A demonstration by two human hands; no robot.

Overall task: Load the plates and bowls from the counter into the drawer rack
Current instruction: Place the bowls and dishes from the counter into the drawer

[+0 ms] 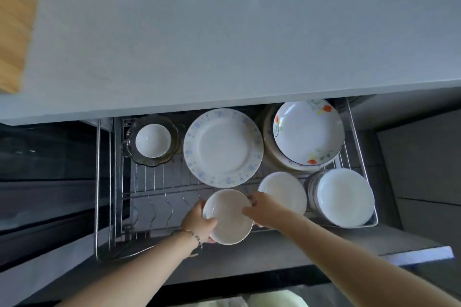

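Observation:
Both of my hands hold a white bowl [228,217] over the front middle of the wire drawer rack [154,189]. My left hand [198,223] grips its left rim and my right hand [262,210] grips its right rim. Behind the bowl lies a large blue-speckled plate [223,147]. A white dish [284,192] and a stack of white plates [345,197] sit to the right. A flower-patterned plate [308,132] tops a stack at the back right. At the back left a small white bowl [153,140] sits in a glass dish [133,154].
The grey counter [224,32] spans the view above the open drawer, and a wooden board [15,20] lies at its left edge. Bare rack wires [159,209] show at the drawer's front left. A dark appliance front [45,169] stands left of the drawer.

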